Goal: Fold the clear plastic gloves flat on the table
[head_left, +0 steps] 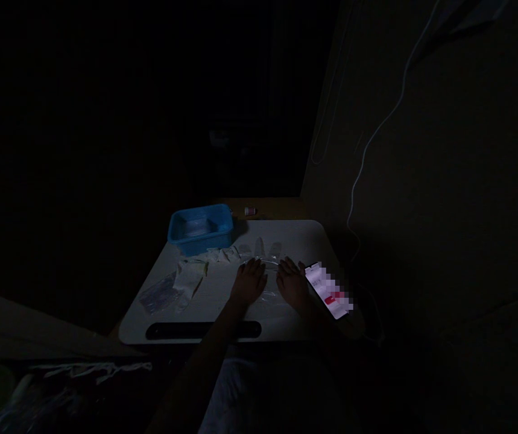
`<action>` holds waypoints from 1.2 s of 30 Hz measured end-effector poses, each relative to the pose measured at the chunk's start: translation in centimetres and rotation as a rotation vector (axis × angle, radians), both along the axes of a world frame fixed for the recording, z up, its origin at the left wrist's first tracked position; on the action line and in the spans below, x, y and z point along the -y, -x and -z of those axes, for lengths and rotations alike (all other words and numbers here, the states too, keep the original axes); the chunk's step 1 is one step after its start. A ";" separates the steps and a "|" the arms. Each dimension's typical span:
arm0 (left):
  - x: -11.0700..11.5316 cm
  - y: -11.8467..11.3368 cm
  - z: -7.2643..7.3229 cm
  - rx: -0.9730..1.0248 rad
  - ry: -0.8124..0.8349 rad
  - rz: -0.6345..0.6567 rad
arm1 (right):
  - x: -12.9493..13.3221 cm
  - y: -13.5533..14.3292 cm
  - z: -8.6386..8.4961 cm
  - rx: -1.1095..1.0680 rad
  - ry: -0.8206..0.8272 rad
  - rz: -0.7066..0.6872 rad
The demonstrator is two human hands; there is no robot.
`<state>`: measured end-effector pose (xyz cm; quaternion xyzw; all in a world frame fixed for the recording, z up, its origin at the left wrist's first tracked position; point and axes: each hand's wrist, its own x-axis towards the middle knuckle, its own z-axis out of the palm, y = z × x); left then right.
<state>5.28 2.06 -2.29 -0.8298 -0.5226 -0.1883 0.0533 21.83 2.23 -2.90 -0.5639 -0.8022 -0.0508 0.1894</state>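
Both hands rest on a thin clear plastic sheet or bag that lies on a white lap table. My left hand lies palm down on its left side, fingers spread a little. On its right side my right hand is also palm down, with its fingers apart. Beyond the fingertips are several small clear pieces. A lit phone lies close to the right of my right hand. The dim light hides the fine detail of the plastic.
A blue basket stands at the table's back left. Crumpled white pieces and a white and clear packet lie before it. A small container is behind the table. A white cable hangs at the right.
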 end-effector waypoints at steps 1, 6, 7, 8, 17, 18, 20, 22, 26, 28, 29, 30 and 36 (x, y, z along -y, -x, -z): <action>0.0 0.0 0.0 0.003 0.004 -0.004 | 0.1 0.0 0.0 -0.007 0.000 0.015; 0.0 -0.1 -0.2 -0.003 0.028 -0.016 | 0.2 0.0 -0.3 -0.015 -0.003 -0.007; 0.0 -0.1 -0.2 -0.008 0.031 -0.017 | 0.2 0.1 -0.4 -0.013 -0.001 -0.010; 0.0 -0.1 -0.3 -0.013 0.035 -0.019 | 0.3 0.1 -0.5 -0.011 0.003 -0.008; 0.0 -0.1 -0.2 -0.019 0.040 -0.025 | 3.0 -0.9 -1.0 -0.032 0.008 -0.003; 0.0 -0.1 -0.2 -0.018 0.044 -0.024 | 3.3 -1.1 -1.0 -0.032 0.006 -0.003; 0.1 0.0 -0.3 -0.018 0.052 -0.022 | 3.8 -1.3 -1.0 -0.030 0.001 -0.007; 0.1 -0.1 -0.4 -0.023 0.060 -0.022 | 4.2 -1.6 -0.8 -0.030 -0.011 -0.021; 0.1 -0.1 -0.4 -0.031 0.068 -0.029 | 4.7 -2.0 -0.3 -0.057 -0.041 -0.031; 0.1 -0.1 -0.4 -0.032 0.063 -0.032 | 4.9 -2.2 -0.1 -0.087 -0.050 -0.027; 0.1 -0.1 -0.3 -0.034 0.060 -0.032 | 4.9 -2.3 0.0 -0.104 -0.054 -0.027; 0.1 -0.1 -0.3 -0.035 0.058 -0.031 | 4.9 -2.3 0.0 -0.122 -0.058 -0.027; -0.2 -0.1 -0.3 -0.017 0.052 -0.022 | 3.5 -1.8 -1.0 -0.126 -0.037 -0.054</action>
